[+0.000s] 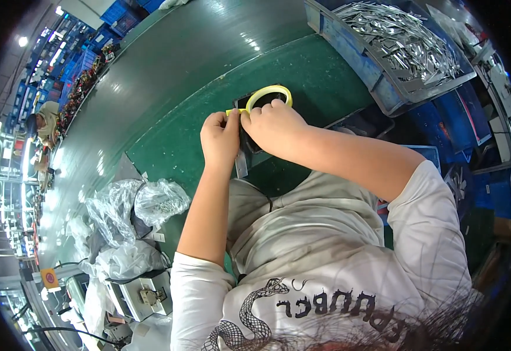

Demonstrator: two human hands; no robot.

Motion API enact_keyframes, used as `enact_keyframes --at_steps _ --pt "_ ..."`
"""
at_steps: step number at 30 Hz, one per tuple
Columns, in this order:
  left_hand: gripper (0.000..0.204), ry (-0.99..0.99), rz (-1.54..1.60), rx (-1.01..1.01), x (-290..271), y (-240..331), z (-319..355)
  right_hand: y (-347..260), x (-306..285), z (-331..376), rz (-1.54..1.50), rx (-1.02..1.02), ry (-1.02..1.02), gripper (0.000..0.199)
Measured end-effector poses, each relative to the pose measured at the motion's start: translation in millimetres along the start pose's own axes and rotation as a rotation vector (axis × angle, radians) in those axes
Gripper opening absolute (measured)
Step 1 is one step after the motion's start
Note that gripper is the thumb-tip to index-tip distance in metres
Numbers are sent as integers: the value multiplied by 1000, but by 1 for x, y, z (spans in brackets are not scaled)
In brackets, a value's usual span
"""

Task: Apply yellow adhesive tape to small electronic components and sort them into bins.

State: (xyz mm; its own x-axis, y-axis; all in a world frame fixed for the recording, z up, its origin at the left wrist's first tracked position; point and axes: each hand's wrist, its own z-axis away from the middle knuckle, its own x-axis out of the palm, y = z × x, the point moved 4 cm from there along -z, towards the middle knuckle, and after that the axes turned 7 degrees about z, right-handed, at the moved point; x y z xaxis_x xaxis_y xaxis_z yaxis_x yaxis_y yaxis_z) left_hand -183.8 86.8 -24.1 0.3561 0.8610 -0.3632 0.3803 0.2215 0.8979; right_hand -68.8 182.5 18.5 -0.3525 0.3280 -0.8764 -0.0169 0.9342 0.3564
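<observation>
Apparently, yellow tape roll (289, 96) is held by right hand (276, 124) over dark piece (248, 143), strip end (228, 111) pinched by left hand (220, 139); likely light, stiff-cored, sticky, best gripped by rim.

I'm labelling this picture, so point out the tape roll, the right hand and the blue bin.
Yellow tape roll (274, 88), head view: top of its ring.
Right hand (275, 126), head view: back of the hand.
Blue bin (349, 51), head view: its left outer wall.

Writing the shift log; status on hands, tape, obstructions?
Left hand pinching tape strip. Right hand on yellow tape roll. Blue bin stands clear, right.
</observation>
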Motion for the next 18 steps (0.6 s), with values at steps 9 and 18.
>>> enact_keyframes --at_steps 9,18 --pt "36 23 -149 154 -2 14 -3 -3 8 -11 -19 28 -105 21" --pt "36 16 -138 83 -1 9 -7 -6 10 -13 -92 74 -140 19"
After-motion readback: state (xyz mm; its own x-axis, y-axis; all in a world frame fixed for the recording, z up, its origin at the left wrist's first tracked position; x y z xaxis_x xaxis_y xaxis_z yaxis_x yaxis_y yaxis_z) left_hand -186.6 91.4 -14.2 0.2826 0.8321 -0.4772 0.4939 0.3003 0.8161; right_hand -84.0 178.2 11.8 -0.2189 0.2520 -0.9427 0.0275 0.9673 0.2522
